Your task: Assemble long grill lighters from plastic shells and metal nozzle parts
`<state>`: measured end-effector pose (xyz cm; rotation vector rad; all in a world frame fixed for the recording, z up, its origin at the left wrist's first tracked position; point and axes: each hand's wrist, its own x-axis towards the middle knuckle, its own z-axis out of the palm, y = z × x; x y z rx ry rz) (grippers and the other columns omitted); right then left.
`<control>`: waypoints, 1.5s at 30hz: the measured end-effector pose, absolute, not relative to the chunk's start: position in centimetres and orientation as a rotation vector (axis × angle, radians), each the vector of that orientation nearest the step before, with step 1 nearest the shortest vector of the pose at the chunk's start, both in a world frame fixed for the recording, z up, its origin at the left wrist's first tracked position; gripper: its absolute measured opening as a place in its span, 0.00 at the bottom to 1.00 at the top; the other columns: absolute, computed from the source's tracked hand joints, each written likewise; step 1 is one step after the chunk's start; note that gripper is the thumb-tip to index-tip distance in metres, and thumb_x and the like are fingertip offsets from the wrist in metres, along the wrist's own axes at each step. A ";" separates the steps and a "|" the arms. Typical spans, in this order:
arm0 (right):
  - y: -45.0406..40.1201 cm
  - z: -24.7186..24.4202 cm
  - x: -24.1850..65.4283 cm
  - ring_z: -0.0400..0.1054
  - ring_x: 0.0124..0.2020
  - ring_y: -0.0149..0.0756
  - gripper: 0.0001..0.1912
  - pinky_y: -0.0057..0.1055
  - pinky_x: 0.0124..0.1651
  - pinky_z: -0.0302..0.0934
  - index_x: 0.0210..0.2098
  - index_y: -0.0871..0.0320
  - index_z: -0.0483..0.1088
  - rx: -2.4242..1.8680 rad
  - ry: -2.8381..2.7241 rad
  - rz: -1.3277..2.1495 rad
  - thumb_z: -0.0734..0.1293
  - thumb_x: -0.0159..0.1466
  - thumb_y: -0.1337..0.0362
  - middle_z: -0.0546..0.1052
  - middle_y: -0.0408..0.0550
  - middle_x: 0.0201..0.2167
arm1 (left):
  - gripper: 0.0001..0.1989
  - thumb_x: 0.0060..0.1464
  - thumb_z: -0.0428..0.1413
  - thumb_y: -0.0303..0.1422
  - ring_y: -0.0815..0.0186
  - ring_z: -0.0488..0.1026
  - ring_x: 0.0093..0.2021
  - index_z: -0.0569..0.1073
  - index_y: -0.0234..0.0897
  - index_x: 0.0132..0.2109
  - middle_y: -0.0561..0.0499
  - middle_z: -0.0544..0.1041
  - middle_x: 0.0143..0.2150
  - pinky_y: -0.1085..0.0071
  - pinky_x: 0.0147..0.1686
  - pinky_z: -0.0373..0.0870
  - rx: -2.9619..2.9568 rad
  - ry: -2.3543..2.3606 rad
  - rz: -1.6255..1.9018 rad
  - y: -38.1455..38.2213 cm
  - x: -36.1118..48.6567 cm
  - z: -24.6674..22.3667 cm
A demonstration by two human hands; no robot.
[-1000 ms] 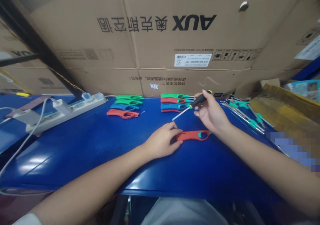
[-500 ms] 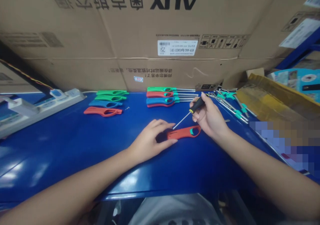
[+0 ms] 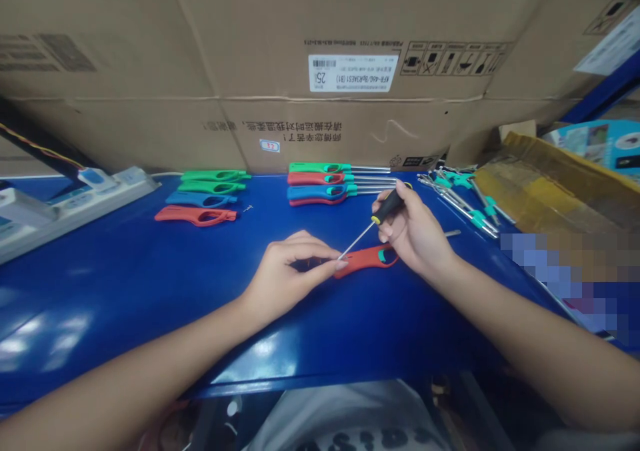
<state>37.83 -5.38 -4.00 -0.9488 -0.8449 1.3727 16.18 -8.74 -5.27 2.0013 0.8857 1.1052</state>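
Blue glossy tabletop (image 3: 150, 271), big printed cardboard carton (image 3: 240, 51) standing along its back edge, print upside down. Red handle (image 3: 367, 258) with a teal insert lies flat on the tabletop, between the two hands: left end at the left hand's fingertips, right end running in behind the right hand's fingers. Metal tip (image 3: 453, 233) shows past the right wrist; can't tell if it belongs to the same piece.

Right hand (image 3: 413, 231) grips a black and yellow screwdriver (image 3: 387, 207), fingers curled round the grip, thumb along it. Shaft slopes down-left, tip at the left end of the red handle. Can't tell if it's seated in a hole.

Left hand (image 3: 285, 271): thumb and forefinger brought close together right at the driver tip, other fingers bent behind. Gap narrow; can't tell whether they pinch something small or just steady the handle. Left forearm comes in from lower left, right forearm from lower right.

Behind left: row of loose handles (image 3: 185, 215) in green, blue, red, small metal bits (image 3: 248, 208) beside. Behind centre: stacked handles with rods (image 3: 315, 194). Right: pile of teal-collared rods (image 3: 460, 184).
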 end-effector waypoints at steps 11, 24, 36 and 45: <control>-5.8 -3.6 38.1 0.62 0.16 0.23 0.23 0.24 0.17 0.64 0.32 0.58 0.70 -0.881 -1.007 1.264 0.71 0.60 0.43 0.74 0.41 0.26 | 0.02 0.55 0.66 0.30 0.66 0.77 0.34 0.84 0.39 0.37 0.51 0.84 0.34 0.69 0.39 0.73 2.106 0.843 1.180 -8.3 16.0 -5.9; -9.3 0.2 37.5 0.71 0.23 0.27 0.08 0.24 0.27 0.68 0.40 0.57 0.70 -0.757 -1.984 0.704 0.67 0.68 0.58 0.77 0.43 0.31 | 0.04 0.56 0.64 0.31 0.67 0.76 0.32 0.82 0.39 0.32 0.53 0.83 0.32 0.69 0.37 0.71 2.277 0.819 0.920 -8.7 16.2 -6.7; -8.3 -0.7 35.6 0.77 0.43 0.38 0.20 0.31 0.43 0.75 0.58 0.51 0.66 -0.609 -1.978 0.148 0.69 0.67 0.60 0.78 0.48 0.51 | 0.05 0.56 0.64 0.32 0.65 0.77 0.30 0.82 0.37 0.33 0.49 0.83 0.31 0.68 0.34 0.72 2.196 0.827 0.978 -8.1 16.1 -6.6; -8.4 -1.8 36.1 0.76 0.41 0.32 0.30 0.28 0.37 0.76 0.64 0.47 0.56 -0.632 -1.959 0.570 0.68 0.67 0.66 0.65 0.51 0.64 | 0.05 0.56 0.64 0.33 0.64 0.77 0.34 0.82 0.37 0.33 0.49 0.83 0.34 0.66 0.40 0.74 2.200 0.751 0.929 -8.2 15.9 -6.8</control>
